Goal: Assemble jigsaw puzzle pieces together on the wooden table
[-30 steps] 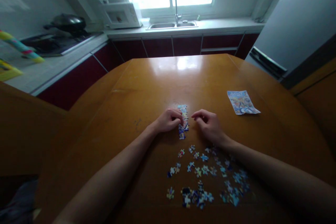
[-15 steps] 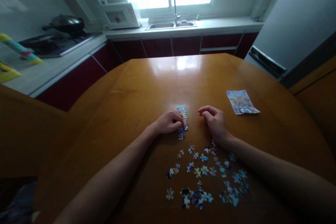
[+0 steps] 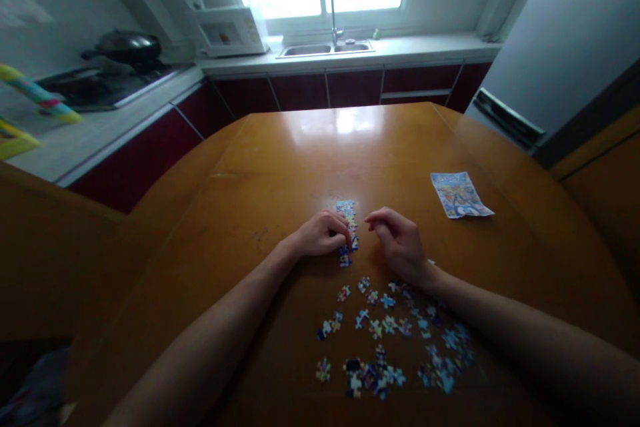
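Observation:
A narrow strip of joined jigsaw puzzle (image 3: 347, 207) lies on the wooden table, partly covered by my left hand (image 3: 326, 232). The fingers of that hand are curled down onto the strip, holding it against the table. Just right of the strip, apart from it, is my right hand (image 3: 397, 240) with its fingers closed together. Anything between those fingertips is too small or hidden to make out. Several loose puzzle pieces (image 3: 388, 301) are scattered nearer to me, some partly under my right wrist. A denser cluster of pieces (image 3: 373, 373) lies at the near side.
A creased picture sheet (image 3: 461, 195) lies on the right of the table (image 3: 280, 160). Beyond the table are a counter with a sink (image 3: 307, 49), a microwave (image 3: 229, 30) and a wok (image 3: 125, 47) on the stove. A fridge (image 3: 560, 47) stands at the right.
My right hand has moved slightly left and nearer to me, closer to the puzzle strip, with its fingers more curled. My left hand stays on the strip.

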Demonstrator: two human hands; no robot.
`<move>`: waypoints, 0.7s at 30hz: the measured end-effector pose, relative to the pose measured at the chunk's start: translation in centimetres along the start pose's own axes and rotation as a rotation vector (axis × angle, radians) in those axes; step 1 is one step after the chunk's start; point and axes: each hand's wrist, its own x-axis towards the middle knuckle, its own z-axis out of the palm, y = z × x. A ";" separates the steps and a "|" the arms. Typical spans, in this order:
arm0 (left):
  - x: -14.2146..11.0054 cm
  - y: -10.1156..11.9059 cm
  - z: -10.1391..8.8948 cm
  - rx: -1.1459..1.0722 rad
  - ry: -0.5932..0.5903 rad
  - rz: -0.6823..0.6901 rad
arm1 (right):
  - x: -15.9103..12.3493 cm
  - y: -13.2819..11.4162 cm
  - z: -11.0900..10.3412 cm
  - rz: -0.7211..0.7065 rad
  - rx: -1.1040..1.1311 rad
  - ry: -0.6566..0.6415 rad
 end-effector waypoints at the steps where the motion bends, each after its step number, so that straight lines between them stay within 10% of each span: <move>1: 0.0 -0.1 0.0 0.006 -0.006 -0.002 | 0.1 0.1 0.0 0.039 0.023 0.035; 13: 0.0 0.1 -0.1 -0.100 0.190 -0.036 | 1.6 1.9 -1.0 0.538 0.507 0.245; 21: 0.0 -0.1 0.2 -0.052 0.176 -0.044 | 1.6 0.8 -1.9 -0.143 -0.288 -0.393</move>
